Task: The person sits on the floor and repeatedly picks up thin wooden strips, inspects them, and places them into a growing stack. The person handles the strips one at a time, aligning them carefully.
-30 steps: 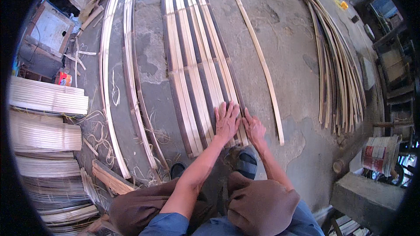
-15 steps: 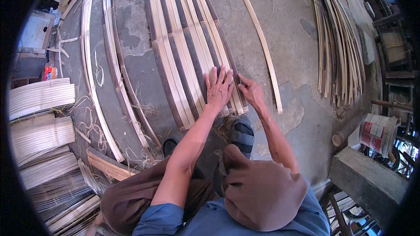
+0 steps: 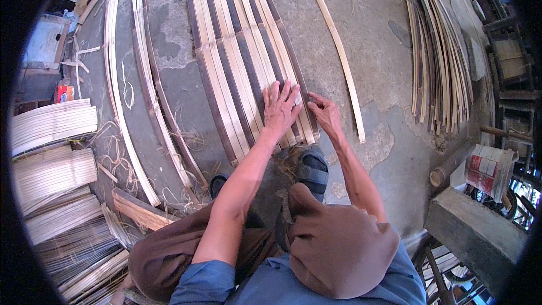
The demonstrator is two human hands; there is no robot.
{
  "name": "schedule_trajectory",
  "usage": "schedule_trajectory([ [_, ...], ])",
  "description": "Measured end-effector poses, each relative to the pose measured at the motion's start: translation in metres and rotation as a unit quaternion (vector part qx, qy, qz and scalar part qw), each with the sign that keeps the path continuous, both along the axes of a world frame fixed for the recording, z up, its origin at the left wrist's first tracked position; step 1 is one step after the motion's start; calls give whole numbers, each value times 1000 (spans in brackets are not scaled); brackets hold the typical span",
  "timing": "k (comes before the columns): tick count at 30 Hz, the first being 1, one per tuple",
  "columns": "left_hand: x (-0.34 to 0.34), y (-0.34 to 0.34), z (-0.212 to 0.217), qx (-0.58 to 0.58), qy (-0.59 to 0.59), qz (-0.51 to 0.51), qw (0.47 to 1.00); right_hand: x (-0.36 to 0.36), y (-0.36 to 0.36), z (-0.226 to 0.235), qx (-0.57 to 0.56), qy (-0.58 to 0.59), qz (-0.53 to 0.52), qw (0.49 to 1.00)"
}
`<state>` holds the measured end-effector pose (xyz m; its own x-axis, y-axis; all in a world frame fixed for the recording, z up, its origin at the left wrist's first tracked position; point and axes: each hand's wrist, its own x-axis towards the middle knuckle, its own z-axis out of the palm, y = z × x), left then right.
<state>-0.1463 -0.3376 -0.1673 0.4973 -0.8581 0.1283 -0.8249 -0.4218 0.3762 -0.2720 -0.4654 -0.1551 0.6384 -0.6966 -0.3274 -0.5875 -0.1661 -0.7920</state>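
Cracked concrete floor (image 3: 384, 45) carries the row of bamboo slats (image 3: 237, 51), where the left hand (image 3: 280, 107) has slid farther up, lying flat and open-fingered, the right hand (image 3: 324, 110) pinching a slat's edge beside it.

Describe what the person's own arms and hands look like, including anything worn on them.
Both forearms are bare from above the elbow down, lean, with no gloves, watch or rings that I can make out. The left hand and the right hand are bare too. Short blue sleeves cover only the upper arms, part of a blue shirt. Fine detail on the fingers is too small to tell.
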Motion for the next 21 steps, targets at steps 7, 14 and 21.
schedule_trajectory([
  [7,2,-2,4,11,-4,-23,1000,-1,0,-5,12,-44,-38,998],
  [14,-3,-4,2,22,-24,-29,999,-3,-3,0,-3,-24,-10,1000],
  [21,-2,-1,-1,27,-25,-31,999,-38,11,26,-126,-72,172,974],
])
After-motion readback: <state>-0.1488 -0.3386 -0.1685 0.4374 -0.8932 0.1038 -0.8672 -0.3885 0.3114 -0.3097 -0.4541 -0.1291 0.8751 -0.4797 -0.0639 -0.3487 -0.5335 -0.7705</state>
